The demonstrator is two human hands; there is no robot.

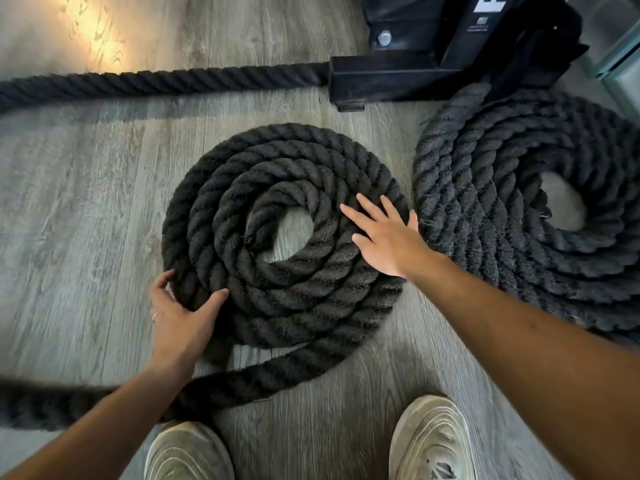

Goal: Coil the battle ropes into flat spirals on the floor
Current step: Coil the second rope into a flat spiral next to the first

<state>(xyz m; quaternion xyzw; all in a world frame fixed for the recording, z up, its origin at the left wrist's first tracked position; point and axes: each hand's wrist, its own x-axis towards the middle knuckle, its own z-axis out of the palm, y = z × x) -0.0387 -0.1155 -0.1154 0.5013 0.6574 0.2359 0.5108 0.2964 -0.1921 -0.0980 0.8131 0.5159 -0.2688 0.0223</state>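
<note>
A thick, dark grey twisted-fibre battle rope runs straight across the grey wood-plank floor at the upper left, ending at the black steel rack base. A loose length of similar rope enters from the lower left edge, blurred, passes under the left forearm and feeds into the outermost turn of the central coil.

The left hand grips the near-left rim of the central flat spiral of dark rope: thumb laid over the top of the outer turn, fingers curled around its outer side. A thin ring sits on one finger. Whether the fingertips reach under the rope cannot be determined from this angle.

The central spiral lies flat on the floor in about four turns, with a small open centre showing floor and the rope end tucked inside.

The right hand rests palm-down on the right side of this spiral, fingers straight and spread, pressing the turns.

Just beside it, to the right, lies a second, larger coil of dark rope, its turns partly overlapping, with its outer strand rising toward the rack base.

Two pale grey mesh trainers stand at the bottom edge.
</note>
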